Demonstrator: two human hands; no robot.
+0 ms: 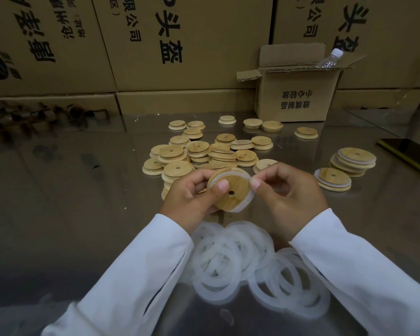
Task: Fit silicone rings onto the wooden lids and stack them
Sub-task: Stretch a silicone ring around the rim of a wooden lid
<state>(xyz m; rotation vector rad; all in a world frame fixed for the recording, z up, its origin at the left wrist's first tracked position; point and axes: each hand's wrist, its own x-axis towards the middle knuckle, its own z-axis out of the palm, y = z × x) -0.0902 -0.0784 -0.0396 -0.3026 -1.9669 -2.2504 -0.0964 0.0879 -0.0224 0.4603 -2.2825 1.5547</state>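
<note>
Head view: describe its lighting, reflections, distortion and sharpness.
Head view: dim overall, darkest in the lower left corner; the shiny table mirrors the cartons behind it; wide-angle bending tilts those cartons toward the edges; the loose rings near the bottom look soft, while the wooden lid in the left hand and the fitted ring pinched by the right hand look fairly sharp.

Left fingers [197,181] partly behind lid [234,190]; phone [410,154] partly beyond right edge.

A packing storeroom: stacked printed cartons [184,42] behind a steel worktable [58,190].
</note>
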